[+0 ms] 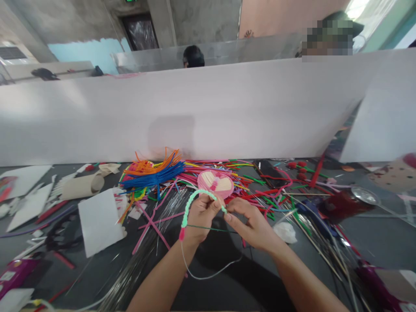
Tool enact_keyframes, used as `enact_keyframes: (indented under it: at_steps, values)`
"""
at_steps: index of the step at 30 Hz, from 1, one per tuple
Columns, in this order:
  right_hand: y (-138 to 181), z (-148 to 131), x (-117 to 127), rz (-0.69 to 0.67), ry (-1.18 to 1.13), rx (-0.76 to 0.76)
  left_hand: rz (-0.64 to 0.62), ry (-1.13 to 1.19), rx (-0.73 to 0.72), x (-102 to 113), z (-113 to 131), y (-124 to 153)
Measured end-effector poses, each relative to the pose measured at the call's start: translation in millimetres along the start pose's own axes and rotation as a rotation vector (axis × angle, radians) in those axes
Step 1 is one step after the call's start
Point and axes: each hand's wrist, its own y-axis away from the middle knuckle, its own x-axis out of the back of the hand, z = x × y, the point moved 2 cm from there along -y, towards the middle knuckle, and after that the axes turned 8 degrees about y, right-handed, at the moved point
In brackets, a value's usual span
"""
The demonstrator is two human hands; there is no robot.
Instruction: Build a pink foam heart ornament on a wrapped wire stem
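Left hand (201, 216) curled tight, its fingers (209, 204) gripping a pale green fuzzy pipe cleaner (191, 207) bent into an arc above the bench (32, 255). Right hand (251, 225) just beside, fingers (232, 207) pinched on the pipe cleaner's far tip. Just beyond both hands, a pink heart (215, 183) lying among heaped pipe cleaners (208, 167), a blue bundle (152, 181) to its left; a thin wire (211, 275) looping below the hands.
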Motion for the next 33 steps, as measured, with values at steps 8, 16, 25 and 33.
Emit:
enact_keyframes:
  at_steps: [8, 16, 25, 33]
  values:
    - [-3, -3, 12, -0.011, 0.291, 0.1, 0.067, 0.052, 0.053, -2, -5, -4]
    - [-2, 2, 18, 0.051, 0.403, 0.118, 0.109, 0.192, 0.161, -1, -7, -5]
    - [1, 3, 12, 0.096, 0.308, 0.122, 0.014, 0.148, 0.13, 2, -13, -5]
    - [2, 4, 13, 0.071, 0.264, 0.089, 0.03, 0.177, 0.178, -3, -8, -5]
